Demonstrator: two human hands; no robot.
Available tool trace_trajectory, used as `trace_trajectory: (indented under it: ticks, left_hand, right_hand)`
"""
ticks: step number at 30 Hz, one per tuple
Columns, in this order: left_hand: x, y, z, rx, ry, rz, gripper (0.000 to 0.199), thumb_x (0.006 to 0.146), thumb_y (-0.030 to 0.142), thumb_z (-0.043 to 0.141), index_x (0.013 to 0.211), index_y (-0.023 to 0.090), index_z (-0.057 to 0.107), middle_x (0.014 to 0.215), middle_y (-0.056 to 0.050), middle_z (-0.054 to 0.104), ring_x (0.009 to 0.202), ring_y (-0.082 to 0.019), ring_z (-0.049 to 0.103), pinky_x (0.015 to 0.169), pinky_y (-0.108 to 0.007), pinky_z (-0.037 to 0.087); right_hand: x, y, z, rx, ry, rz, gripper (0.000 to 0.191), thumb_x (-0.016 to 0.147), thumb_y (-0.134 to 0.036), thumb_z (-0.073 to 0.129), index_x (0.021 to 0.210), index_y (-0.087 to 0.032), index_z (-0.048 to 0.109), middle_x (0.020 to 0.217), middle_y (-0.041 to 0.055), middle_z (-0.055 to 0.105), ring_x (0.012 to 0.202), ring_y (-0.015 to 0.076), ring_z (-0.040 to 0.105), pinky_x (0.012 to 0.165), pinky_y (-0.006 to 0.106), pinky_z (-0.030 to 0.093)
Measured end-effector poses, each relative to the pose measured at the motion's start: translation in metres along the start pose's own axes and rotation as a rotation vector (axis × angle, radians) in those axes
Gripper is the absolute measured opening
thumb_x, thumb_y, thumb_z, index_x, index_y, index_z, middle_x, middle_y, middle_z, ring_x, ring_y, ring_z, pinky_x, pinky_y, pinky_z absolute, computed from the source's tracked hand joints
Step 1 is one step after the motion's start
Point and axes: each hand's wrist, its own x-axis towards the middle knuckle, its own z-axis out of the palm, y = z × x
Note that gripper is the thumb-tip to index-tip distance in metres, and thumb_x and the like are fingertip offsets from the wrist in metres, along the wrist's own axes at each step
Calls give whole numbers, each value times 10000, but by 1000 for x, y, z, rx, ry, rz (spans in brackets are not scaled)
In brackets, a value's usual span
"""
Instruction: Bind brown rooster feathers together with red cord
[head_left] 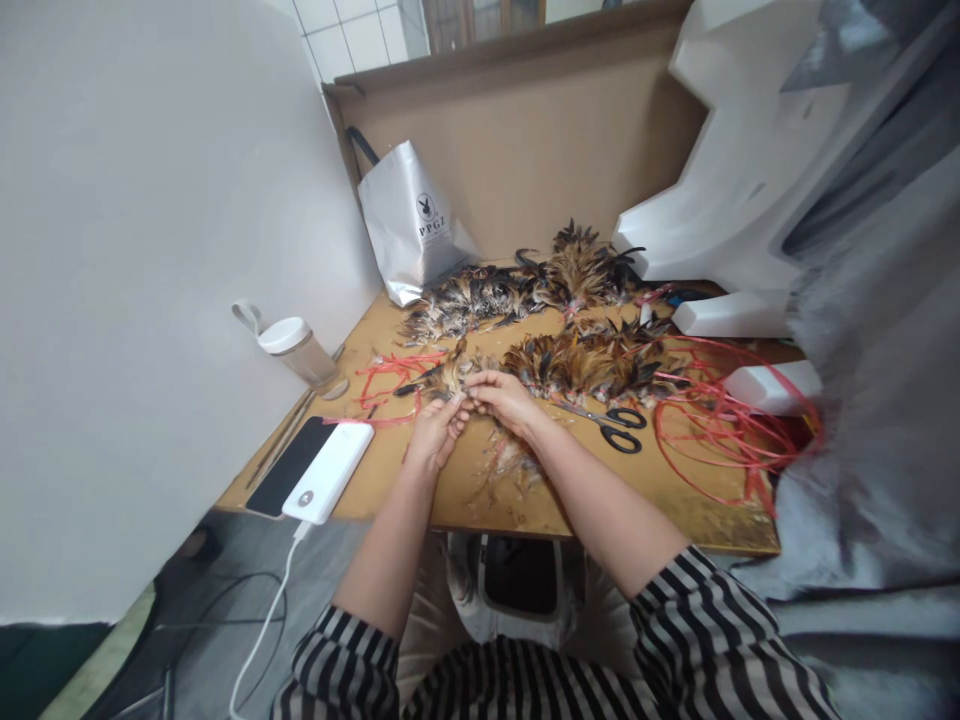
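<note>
Both my hands meet over the middle of the table, fingertips pinched close together. My left hand [439, 430] is closed around the base of a small bunch of tan feathers [454, 374], which fans out just beyond the fingers. Against the same base, my right hand [502, 398] pinches with thumb and forefinger; what lies between its tips is too small to make out. A row of brown and black feather bunches [581, 360] lies right behind my right hand. Black-handled scissors [621, 430] rest to its right. Loose feather scraps [510, 465] lie below my wrists.
More feathers [510, 290] line the table's back, by a silver bag [412, 220]. Red plastic string [727, 430] tangles at right, with another red strand heap [390, 378] at left. A phone [289, 465], white power bank [330, 472] and lidded cup [300, 350] stand left.
</note>
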Motion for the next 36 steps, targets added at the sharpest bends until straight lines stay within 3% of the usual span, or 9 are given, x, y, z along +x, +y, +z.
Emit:
trace_trajectory:
  ticks: [7,11,13,16,21,26,31,36]
  left_hand:
    - [4,3,-4,-138,57,-15,131,632,153,694,722,108,610,648,-16,634,471,-12,511,412,-86,392]
    - [4,4,-5,-187,68,3,96,646,135,682,708,99,618,651,-31,641,461,-17,515,397,-85,396]
    - [4,5,-5,-199,90,9,83,656,122,671,721,95,626,649,-34,642,464,-18,517,397,-82,398]
    - [4,6,-4,-210,115,11,81,666,102,657,741,86,631,639,-33,638,463,-16,516,401,-76,397]
    - [3,8,-3,-237,116,24,71,675,90,648,740,69,628,636,-43,643,456,-17,514,396,-79,390]
    - [3,8,-3,-248,123,16,67,684,82,636,749,70,627,631,-46,646,450,-21,516,393,-82,387]
    - [3,9,-3,-241,130,16,70,679,87,646,743,75,621,639,-43,644,452,-19,515,393,-82,379]
    - [3,9,-4,-240,125,26,60,679,89,648,733,83,620,642,-36,640,460,-15,514,405,-79,387]
  right_hand:
    - [0,5,-1,-455,-63,-80,364,572,-64,510,901,-152,639,738,-6,640,511,61,480,514,185,382]
    - [3,10,-7,-753,-93,-264,297,601,-79,492,822,-161,671,715,-9,641,613,95,519,594,195,391]
    - [2,10,-10,-868,-106,-290,222,625,-126,512,775,-156,674,649,-13,621,587,96,507,572,192,374]
    - [-2,7,-10,-1017,-165,-252,151,647,-229,565,729,-153,666,613,-17,604,556,88,492,536,184,338]
    - [-14,3,2,-1355,-236,-145,310,594,-443,637,764,-184,658,661,-1,618,580,115,510,527,205,324]
    - [-22,-3,14,-1646,-215,-117,207,691,-303,538,787,-166,661,787,98,650,712,189,573,611,249,368]
    - [-22,-11,10,-1611,-153,-81,173,686,-210,505,711,-142,662,727,112,653,644,177,573,578,245,365]
    - [-12,-17,-8,-1090,-151,-134,128,649,-225,557,587,-133,622,534,10,581,500,95,489,498,196,341]
